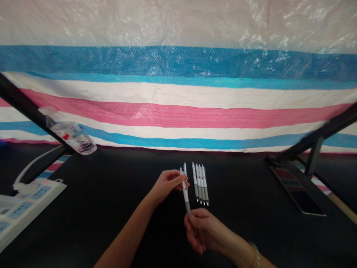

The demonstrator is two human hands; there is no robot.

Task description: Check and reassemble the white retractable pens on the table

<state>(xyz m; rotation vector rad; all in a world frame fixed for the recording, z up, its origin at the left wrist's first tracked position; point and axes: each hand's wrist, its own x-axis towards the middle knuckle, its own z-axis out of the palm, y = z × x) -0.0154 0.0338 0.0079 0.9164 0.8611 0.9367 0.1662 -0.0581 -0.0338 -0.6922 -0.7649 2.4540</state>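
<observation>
A white and grey pen point(186, 196) slants between my two hands above the black table. My left hand point(167, 183) pinches its upper part with thumb and fingers. The grey lower end sits in the fingertips of my right hand point(201, 227), whose other fingers curl loosely. Just behind the left fingers, the top of another white pen point(185, 166) shows; the rest is hidden, and I cannot tell whether it lies on the table or is held. To the right, several matching pens point(200, 184) lie side by side in a row, grey tips toward me.
A phone point(297, 190) lies at the right by a black metal support point(315, 149). At the left are a white power strip point(30, 208) with a plug in it and a clear plastic bottle point(74, 137). A striped sheet point(178, 115) hangs behind the black table point(111, 186).
</observation>
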